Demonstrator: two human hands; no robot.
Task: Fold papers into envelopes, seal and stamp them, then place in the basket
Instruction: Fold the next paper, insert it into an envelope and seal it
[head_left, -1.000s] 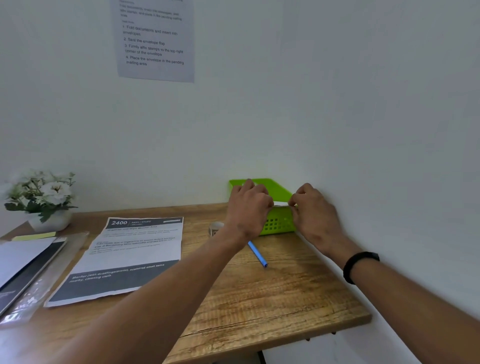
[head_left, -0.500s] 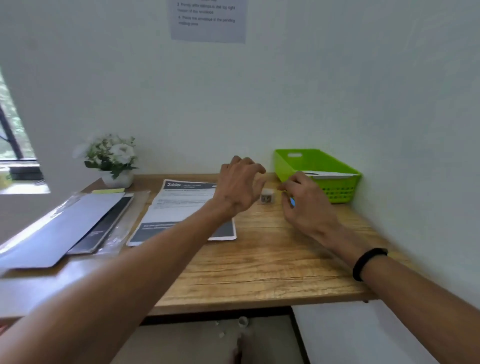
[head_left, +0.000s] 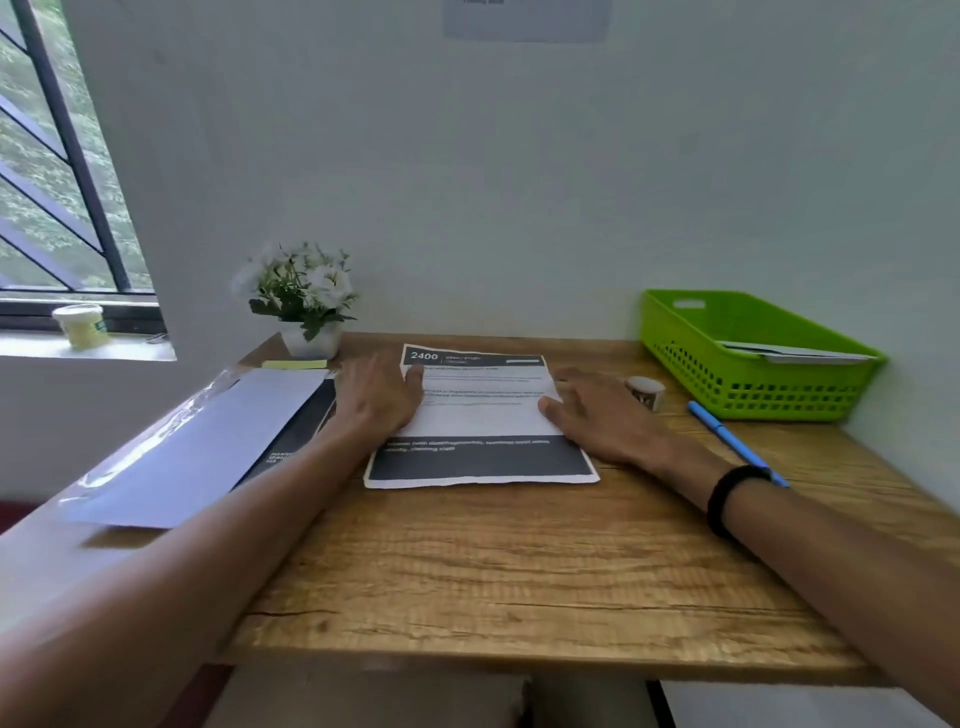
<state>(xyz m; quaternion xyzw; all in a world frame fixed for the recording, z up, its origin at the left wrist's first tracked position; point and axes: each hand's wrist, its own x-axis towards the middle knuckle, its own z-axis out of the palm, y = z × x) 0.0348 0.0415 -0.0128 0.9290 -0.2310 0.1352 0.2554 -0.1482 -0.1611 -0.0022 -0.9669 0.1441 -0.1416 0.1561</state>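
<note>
A printed sheet of paper (head_left: 483, 415) with black bands lies flat in the middle of the wooden desk (head_left: 519, 561). My left hand (head_left: 376, 397) rests on its left edge, fingers spread. On the sheet's right edge lies my right hand (head_left: 597, 415), also flat with fingers apart. The green basket (head_left: 691, 332) stands at the back right with an envelope (head_left: 789, 352) inside. A small roll of stamps (head_left: 645, 391) sits between the sheet and the basket.
A blue pen (head_left: 727, 439) lies right of my right wrist. White envelopes (head_left: 208, 447) and a dark sheet in clear plastic lie at the left, beside a yellow note (head_left: 294, 364) and a potted flower (head_left: 304, 296). Walls close the back and right.
Both hands left the green basket, where they set an envelope, and moved left onto the printed sheet. The view swung left and down.
</note>
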